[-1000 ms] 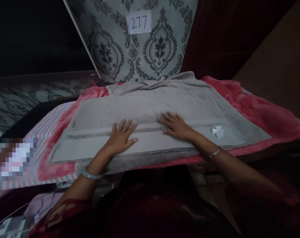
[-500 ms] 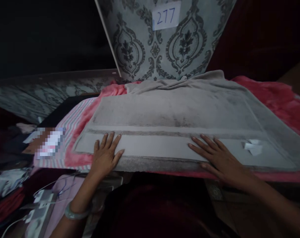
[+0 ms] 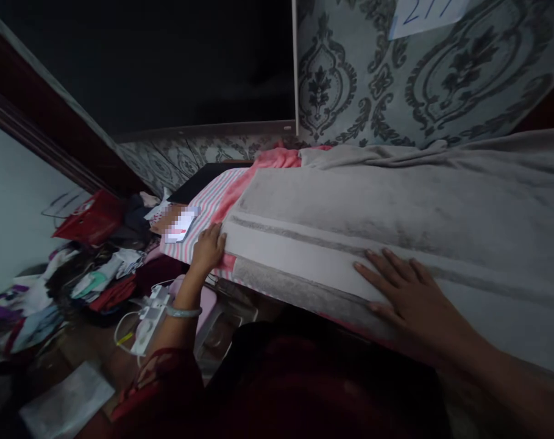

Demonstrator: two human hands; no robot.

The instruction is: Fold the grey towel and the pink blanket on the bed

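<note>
A grey plush cloth (image 3: 322, 198) lies spread over a pink blanket (image 3: 231, 198), with a smooth pale band (image 3: 295, 256) along its near side. My right hand (image 3: 407, 296) rests flat on that band, palm down, fingers spread. At the cloth's left end, my left hand (image 3: 208, 249) lies over its edge and the pink blanket. Its fingers are slightly bent and apart, with nothing visible in them. A pale bangle (image 3: 184, 312) circles my left wrist. Under the blanket, a striped cloth (image 3: 213, 195) shows at the left.
Left of the cloth lies a partly pixelated flat item (image 3: 180, 224). A white power strip (image 3: 151, 320) with cables stands below my left arm. Piled clothes (image 3: 103, 277) and a red bag (image 3: 91, 216) fill the left side. A dark screen (image 3: 203, 67) hangs behind, beside patterned wallpaper (image 3: 350, 79).
The view has turned left. My left hand has slid leftward from the pale band to the cloth's left edge. My right hand stays spread on the band, further left along it.
</note>
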